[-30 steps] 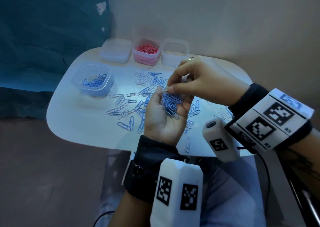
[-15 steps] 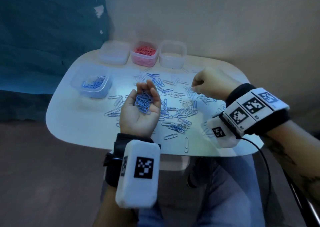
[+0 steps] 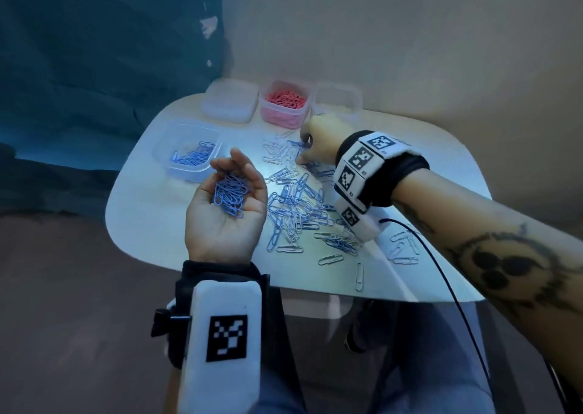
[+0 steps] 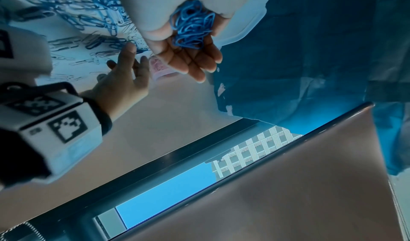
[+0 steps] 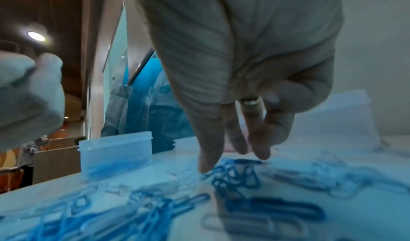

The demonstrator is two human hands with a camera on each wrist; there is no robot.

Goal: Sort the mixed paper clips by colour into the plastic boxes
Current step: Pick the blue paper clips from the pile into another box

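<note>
My left hand (image 3: pixel 243 177) is palm up over the white table (image 3: pixel 148 218), cupping a heap of blue paper clips (image 3: pixel 230 197), also seen in the left wrist view as the blue clips (image 4: pixel 190 27) lying on loosely stretched fingers (image 4: pixel 195 60). My right hand (image 3: pixel 304 145) reaches to the far side of the mixed blue and white clips (image 3: pixel 296 205). In the right wrist view the right hand (image 5: pixel 230 158) points down; its thumb tip touches a cluster of blue clips (image 5: pixel 235 174), with a gap to the other fingertips. A clear box (image 3: pixel 195 174) at the left holds blue clips.
Along the table's far edge stand a frosted box (image 3: pixel 230 104), a box of pink clips (image 3: pixel 280 118) and a clear box (image 3: pixel 337 101), just beyond my right hand. A black cable (image 3: pixel 441 271) hangs from my right wrist over the near right corner. A few clips lie by the front edge.
A second ago my right hand was at the left palm with the clips. It has since moved off to the right, then forward to the far part of the pile. The left hand drifted left.
</note>
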